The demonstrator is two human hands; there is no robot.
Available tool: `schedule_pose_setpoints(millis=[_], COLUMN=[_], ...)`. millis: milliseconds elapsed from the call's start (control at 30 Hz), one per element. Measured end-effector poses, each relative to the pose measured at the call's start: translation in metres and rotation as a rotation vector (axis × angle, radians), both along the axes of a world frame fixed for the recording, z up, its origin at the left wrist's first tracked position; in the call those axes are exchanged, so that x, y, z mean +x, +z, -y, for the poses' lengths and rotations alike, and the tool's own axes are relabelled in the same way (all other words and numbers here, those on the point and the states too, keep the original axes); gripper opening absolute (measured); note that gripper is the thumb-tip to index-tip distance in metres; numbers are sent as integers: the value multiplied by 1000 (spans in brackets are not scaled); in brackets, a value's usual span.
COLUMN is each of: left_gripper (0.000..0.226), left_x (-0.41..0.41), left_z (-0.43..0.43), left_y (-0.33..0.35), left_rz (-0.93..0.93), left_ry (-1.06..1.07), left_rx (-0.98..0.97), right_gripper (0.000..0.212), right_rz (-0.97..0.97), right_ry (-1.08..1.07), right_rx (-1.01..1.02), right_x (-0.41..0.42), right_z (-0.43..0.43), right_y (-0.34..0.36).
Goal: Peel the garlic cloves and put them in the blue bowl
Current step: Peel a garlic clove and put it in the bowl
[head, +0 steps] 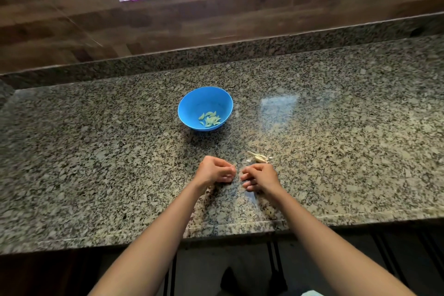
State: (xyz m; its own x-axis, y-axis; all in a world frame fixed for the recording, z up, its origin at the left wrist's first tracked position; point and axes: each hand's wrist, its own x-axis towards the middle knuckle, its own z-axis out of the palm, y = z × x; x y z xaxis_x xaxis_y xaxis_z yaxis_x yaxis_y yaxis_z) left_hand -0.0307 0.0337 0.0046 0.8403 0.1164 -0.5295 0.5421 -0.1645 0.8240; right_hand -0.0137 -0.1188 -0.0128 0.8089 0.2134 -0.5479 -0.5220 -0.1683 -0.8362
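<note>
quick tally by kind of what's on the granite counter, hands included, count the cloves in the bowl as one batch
Round blue plastic bowl: 1
Batch of pale peeled garlic cloves in that bowl: 1 (single cloves too small to count reliably)
Small pale heap of garlic or skins on the speckled granite counter: 1
Bare hands: 2, left hand and right hand
Total: 5

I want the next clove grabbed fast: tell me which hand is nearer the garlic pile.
Right. The right hand lies just on the near side of the garlic pile, close to it; the left hand lies farther off, to the pile's left.
</note>
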Motion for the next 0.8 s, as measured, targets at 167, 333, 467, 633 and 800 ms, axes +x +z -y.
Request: schedule_pose_setpoints(millis=[167,333,467,633,800], left_gripper=[7,5,6,14,17], left_x=[3,17,22,-2,-14], left_z=[1,10,15,5,1], left_y=[-2,5,4,10,19], left_rz=[-16,-71,-35,29,99], left_ry=[-69,-108,-138,26,15], left_rx=[207,441,623,-22,-105], right_gripper=[18,14,12,18,12], right_rz=[53,108,186,269,424], right_ry=[7,64,113,283,377], right_rx=[-73,-128,-182,-67,-193], right_x=[3,6,3,2,11], right_z=[0,1,1,4,12], right_y=[4,7,5,9,10])
